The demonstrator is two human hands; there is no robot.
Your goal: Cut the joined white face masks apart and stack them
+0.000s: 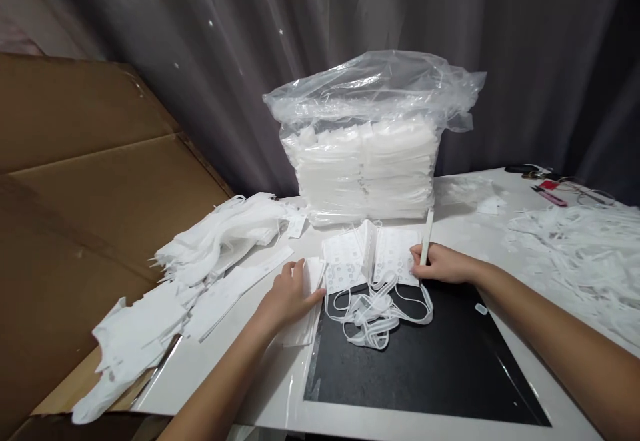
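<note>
My left hand (291, 293) lies on a small pile of white sheets (300, 334), thumb stretched towards the printed white pieces beside it. My right hand (434, 263) is closed around a slim white pen-like stick (427, 238), held upright. Its fingers also touch the right edge of a white fabric-like piece (395, 254) printed with small circles. A similar printed piece (345, 261) lies to the left, with a raised fold between the two. Thin white straps (373, 318) trail from them in a tangle over a black mat (425, 374).
A clear plastic bag (370, 154) of stacked white material stands behind. White cloth-like pieces (225, 234) lie at left beside an open cardboard box (90, 194). Loose white strips (590, 254) are heaped at right, near a pink-handled cutter (550, 196).
</note>
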